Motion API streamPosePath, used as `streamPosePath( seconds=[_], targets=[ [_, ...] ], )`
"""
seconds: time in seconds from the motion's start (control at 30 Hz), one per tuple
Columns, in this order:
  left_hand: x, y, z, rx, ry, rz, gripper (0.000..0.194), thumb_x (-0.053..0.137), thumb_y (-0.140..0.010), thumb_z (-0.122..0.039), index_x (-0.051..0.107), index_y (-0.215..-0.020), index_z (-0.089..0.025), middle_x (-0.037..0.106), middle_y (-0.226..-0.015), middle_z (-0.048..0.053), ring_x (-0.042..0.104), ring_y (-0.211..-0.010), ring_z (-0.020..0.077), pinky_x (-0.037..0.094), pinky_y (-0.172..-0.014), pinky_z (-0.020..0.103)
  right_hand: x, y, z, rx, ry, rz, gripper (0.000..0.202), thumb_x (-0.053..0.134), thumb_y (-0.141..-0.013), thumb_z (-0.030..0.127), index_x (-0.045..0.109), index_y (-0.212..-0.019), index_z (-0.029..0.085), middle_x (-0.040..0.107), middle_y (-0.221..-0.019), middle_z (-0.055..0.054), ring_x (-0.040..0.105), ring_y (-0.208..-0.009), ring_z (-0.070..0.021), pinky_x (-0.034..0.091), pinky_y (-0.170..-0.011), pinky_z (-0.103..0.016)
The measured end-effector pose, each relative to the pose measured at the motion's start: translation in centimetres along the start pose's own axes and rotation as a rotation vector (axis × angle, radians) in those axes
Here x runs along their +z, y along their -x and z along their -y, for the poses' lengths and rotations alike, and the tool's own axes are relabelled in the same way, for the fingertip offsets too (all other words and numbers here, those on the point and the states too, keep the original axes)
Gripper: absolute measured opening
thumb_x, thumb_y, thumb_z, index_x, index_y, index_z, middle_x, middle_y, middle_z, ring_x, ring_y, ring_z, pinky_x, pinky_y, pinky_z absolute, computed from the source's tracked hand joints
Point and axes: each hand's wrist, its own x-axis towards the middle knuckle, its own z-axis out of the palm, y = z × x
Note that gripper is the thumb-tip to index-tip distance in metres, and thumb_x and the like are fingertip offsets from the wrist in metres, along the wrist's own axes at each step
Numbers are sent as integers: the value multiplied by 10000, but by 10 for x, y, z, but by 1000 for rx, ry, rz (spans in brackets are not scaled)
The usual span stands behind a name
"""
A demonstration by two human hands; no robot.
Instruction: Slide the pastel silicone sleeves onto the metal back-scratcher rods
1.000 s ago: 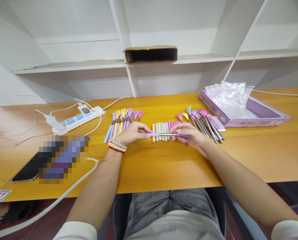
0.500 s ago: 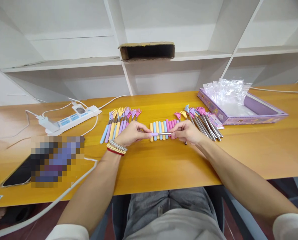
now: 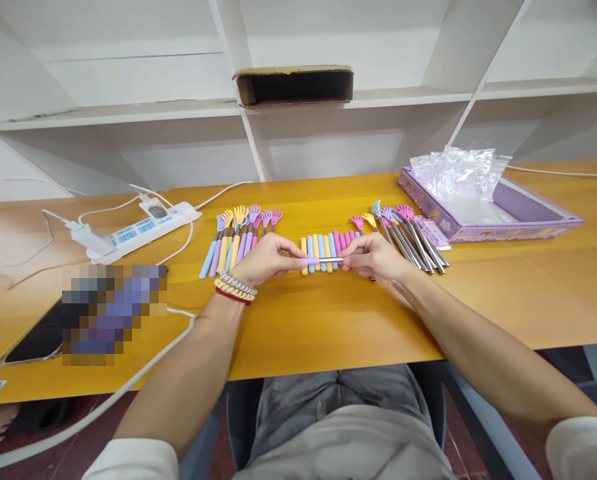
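Between my hands a metal rod (image 3: 332,259) lies level, with a purple handle sleeve (image 3: 311,261) at its left end. My left hand (image 3: 273,260) pinches the purple sleeve. My right hand (image 3: 371,257) pinches the rod's other end, and the fingers hide that tip. Just behind lies a row of loose blue, yellow and pink handle sleeves (image 3: 322,244). Left of them are several back scratchers with coloured handles (image 3: 221,255). On the right, several back scratchers with bare metal rods (image 3: 412,248) lie in a fan, partly behind my right hand.
A purple box (image 3: 515,232) holding clear plastic bags (image 3: 461,177) stands at the back right. At the left are a white power strip (image 3: 143,230) with cables and a phone (image 3: 35,337). White shelves with a cardboard box (image 3: 295,87) rise behind the table.
The camera view has shifted slightly. Both hands keep their pinch on the sleeve and rod, with little visible change between them.
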Motion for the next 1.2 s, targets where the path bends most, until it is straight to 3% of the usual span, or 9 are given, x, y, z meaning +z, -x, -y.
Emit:
streamPosePath(
  seconds=[0.57,0.83,1.03,1.2],
  targets=[
    [6,3,-5,-17,104,65,332,789,-628,-374,743,-794,-89,640,-594,43,308,-400,23,220,-371,204,1,2,-2,30,-56,8,182,780,-497,145,677,-645,126,656,-533,-48,271,-290,-6,103,-321,-188],
    [9,-1,2,-27,151,57,303,801,-616,-327,728,-792,-92,642,-595,42,341,-396,28,234,-368,197,0,2,-1,18,-38,2,185,782,-498,140,678,-650,126,657,-535,-48,321,-303,-20,123,-322,-183],
    [10,-4,8,-60,187,59,305,823,-584,-306,705,-772,-96,636,-580,29,352,-372,26,238,-351,189,-4,0,-3,36,-18,38,165,742,-524,117,686,-679,119,667,-548,-58,308,-302,-20,124,-320,-181],
    [8,-2,3,-61,92,46,304,795,-630,-325,701,-809,-97,665,-620,43,392,-399,36,274,-361,181,-7,-2,-5,29,-91,106,140,697,-570,141,679,-707,112,685,-584,-82,303,-314,-16,139,-325,-176]
  ],
)
